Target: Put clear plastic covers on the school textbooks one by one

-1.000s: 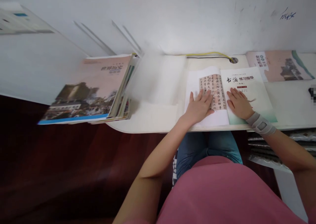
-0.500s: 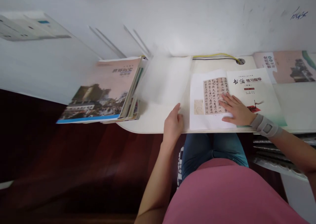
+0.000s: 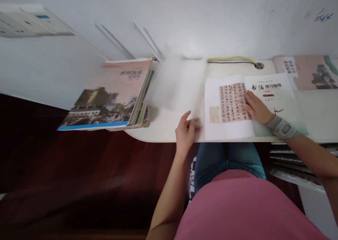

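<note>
An open calligraphy book (image 3: 274, 102) lies on the white desk (image 3: 163, 127), a page of handwritten characters on its left and a title page on its right. Over the fold near the middle rests my right hand (image 3: 257, 108), its palm down on the paper, with a grey band on the wrist. My left hand (image 3: 186, 130) is at the desk's front edge, just left of the book, its fingers apart and holding nothing. Behind it lies a blurred, whitish, see-through sheet (image 3: 179, 81).
A stack of history books (image 3: 108, 95) sits at the desk's left end, overhanging the edge. Another history book (image 3: 308, 72) lies at the back right. A yellow cable (image 3: 235, 58) runs along the wall to a round hole (image 3: 259, 66).
My right hand has slid a little to the right, from the left page toward the fold. The fingers of my left hand have spread further apart.
</note>
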Demonstrator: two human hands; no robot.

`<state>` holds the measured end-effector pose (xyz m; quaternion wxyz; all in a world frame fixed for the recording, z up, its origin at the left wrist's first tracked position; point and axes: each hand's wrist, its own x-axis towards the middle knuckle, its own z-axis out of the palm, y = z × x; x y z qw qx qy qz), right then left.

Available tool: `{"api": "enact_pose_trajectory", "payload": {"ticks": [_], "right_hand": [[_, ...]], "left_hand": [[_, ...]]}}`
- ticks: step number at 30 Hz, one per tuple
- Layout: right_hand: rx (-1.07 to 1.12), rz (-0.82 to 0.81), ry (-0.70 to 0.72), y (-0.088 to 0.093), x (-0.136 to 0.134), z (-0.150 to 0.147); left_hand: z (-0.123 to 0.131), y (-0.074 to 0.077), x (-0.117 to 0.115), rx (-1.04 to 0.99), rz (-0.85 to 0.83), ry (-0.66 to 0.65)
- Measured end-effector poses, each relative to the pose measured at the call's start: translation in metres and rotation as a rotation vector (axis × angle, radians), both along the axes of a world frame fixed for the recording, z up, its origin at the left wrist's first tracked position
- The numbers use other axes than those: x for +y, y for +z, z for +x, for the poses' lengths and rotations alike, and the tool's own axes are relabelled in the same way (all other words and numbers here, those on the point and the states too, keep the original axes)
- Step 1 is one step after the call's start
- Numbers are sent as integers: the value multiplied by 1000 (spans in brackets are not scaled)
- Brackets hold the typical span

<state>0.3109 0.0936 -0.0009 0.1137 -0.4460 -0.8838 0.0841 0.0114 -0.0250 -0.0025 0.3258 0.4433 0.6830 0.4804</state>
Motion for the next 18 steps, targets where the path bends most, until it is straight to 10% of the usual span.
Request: {"api": "enact_pose_trajectory", "payload": {"ticks": [10, 18], "right_hand": [[-129, 51, 42, -3, -10, -10], [99, -78, 87, 6, -42, -10]], "left_hand": [[5, 9, -3, -165, 39, 67], [42, 86, 10, -182, 336, -109]]}}
